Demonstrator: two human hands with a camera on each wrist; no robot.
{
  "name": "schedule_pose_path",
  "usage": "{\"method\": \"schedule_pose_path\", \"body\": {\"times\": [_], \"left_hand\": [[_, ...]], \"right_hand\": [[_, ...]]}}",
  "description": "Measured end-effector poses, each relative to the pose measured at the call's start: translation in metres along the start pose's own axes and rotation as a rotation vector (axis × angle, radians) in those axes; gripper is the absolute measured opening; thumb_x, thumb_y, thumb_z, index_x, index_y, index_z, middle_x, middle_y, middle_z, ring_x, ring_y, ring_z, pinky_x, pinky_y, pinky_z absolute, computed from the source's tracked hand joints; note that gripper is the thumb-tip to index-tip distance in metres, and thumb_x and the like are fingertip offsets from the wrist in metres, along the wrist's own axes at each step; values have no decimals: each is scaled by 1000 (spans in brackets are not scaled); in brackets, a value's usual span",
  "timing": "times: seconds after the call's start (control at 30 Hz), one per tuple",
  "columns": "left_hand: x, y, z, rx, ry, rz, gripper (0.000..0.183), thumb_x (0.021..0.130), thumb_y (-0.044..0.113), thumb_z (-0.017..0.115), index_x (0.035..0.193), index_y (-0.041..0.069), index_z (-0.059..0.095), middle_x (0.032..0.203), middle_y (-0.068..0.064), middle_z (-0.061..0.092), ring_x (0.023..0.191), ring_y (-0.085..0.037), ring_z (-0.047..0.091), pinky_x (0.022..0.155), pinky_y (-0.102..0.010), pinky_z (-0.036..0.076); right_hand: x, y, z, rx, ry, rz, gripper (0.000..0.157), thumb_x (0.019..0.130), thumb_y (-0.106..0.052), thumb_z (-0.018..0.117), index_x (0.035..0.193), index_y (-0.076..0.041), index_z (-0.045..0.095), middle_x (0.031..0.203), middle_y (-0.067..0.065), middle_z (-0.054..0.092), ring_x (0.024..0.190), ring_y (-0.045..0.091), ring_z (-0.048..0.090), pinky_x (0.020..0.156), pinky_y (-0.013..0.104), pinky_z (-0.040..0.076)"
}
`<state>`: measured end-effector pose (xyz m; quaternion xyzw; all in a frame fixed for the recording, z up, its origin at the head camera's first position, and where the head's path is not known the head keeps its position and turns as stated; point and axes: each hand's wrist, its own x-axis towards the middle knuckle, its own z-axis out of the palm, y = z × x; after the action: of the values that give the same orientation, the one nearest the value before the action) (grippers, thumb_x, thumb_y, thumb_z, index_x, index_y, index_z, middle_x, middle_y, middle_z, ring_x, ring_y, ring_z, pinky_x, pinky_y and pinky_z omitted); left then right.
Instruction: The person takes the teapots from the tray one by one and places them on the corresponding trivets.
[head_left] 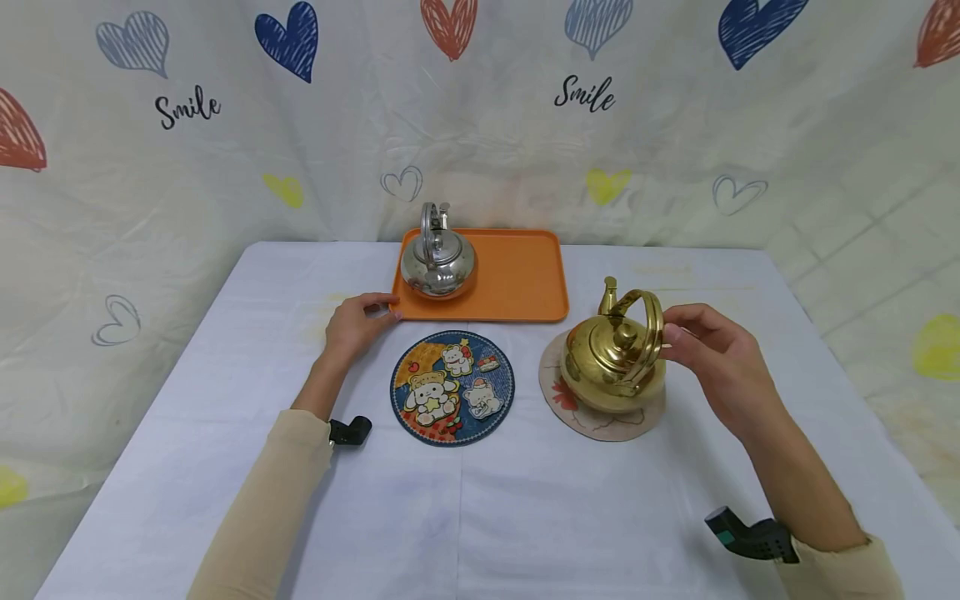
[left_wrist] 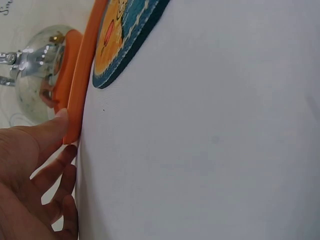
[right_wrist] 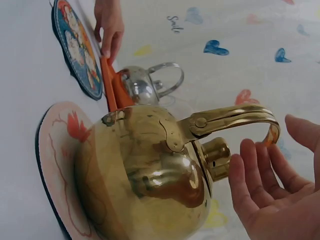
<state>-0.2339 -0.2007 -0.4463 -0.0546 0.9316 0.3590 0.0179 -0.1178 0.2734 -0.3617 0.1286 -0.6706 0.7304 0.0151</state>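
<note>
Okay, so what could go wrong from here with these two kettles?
The right grip isn't wrapped around the handle of the gold kettle, so a lift might slip. The left grip pinches the orange tray close to the silver kettle, so a sudden tug could jolt it.

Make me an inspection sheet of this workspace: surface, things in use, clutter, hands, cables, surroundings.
Surface: white-covered table, with a crease toward the front.
Things: gold kettle on the floral mat; silver kettle on the left part of the orange tray; cartoon mat in front of the tray.
Clutter: nothing seen.
Hands: left hand touches the tray's near left corner; right hand has fingertips at the gold kettle's handle, thumb apart.
Cables: nothing seen.
Surroundings: heart-printed backdrop.
</note>
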Motion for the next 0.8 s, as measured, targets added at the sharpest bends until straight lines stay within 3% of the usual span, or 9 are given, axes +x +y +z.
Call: {"method": "schedule_pose_path", "body": {"times": [0.47, 0.8], "left_hand": [[1, 1, 2, -4, -1, 2, 39, 99, 35, 72, 134, 20, 71, 144, -12, 64, 134, -34, 56, 117, -54, 42], [0, 1, 0, -5, -8, -12, 39, 99, 35, 72, 135, 20, 71, 147, -12, 62, 138, -34, 54, 118, -54, 40]], "right_hand": [[28, -18, -3, -18, 168, -77, 12, 98, -1, 67, 110, -1, 69, 105, 1, 71, 99, 13, 69, 86, 18, 60], [43, -31, 8, -11, 167, -124, 13, 96, 0, 70, 109, 2, 70, 103, 2, 75, 100, 14, 70, 88, 19, 60]]}}
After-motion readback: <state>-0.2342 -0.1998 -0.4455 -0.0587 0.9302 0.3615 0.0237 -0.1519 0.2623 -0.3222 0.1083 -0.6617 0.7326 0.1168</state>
